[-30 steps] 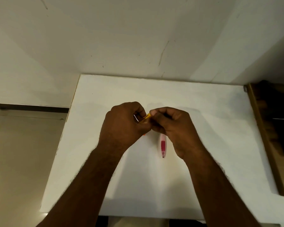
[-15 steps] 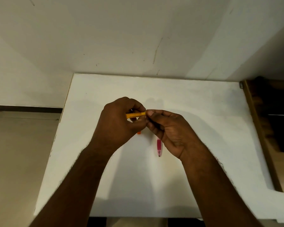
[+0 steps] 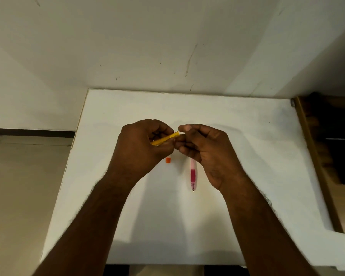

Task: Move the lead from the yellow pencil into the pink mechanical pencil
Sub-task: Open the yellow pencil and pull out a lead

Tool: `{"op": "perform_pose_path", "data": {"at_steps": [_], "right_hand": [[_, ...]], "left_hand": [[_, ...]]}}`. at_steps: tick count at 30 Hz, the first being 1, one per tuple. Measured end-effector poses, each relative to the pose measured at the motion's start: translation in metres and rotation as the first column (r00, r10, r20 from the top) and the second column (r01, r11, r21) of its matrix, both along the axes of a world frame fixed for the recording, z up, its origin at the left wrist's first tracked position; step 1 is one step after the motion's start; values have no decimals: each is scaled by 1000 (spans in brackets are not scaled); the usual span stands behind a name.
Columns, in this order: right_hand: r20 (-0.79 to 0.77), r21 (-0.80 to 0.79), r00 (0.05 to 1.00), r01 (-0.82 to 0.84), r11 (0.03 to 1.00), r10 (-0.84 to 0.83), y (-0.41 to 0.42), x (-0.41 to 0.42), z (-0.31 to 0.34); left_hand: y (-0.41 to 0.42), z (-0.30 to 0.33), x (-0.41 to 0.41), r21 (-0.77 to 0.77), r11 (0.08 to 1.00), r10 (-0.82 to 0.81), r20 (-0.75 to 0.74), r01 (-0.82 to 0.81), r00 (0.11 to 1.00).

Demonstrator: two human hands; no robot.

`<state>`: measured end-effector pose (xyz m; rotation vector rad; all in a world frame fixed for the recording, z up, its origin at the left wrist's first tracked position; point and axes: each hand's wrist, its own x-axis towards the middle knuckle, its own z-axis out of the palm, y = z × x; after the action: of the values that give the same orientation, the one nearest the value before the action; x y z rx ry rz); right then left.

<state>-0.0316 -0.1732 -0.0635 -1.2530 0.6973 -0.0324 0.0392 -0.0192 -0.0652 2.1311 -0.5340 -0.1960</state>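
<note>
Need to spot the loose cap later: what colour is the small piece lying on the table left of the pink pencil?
Orange, clearest in the head view.

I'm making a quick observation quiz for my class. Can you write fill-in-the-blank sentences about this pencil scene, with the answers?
1. The left hand grips the ____ pencil.
2. The pink mechanical pencil lies on the white ____.
3. The small cap lying on the table between the hands is ____ in colour.
4. The right hand pinches the end of the yellow pencil with its ____.

Answers: yellow; table; orange; fingertips
</note>
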Motion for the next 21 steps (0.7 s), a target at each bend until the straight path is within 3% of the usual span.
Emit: {"op": "perform_pose_path", "data": {"at_steps": [6,21], "right_hand": [[-4,35,998,62,997,-62,-5,0,1],[16,29,999,28,999,-29,-4,0,-4]], "left_hand": [[-3,3,-2,-9,1000,20,18,-20,1000],[-1,-2,-1,16,1000,-16,56,15,998]]}}
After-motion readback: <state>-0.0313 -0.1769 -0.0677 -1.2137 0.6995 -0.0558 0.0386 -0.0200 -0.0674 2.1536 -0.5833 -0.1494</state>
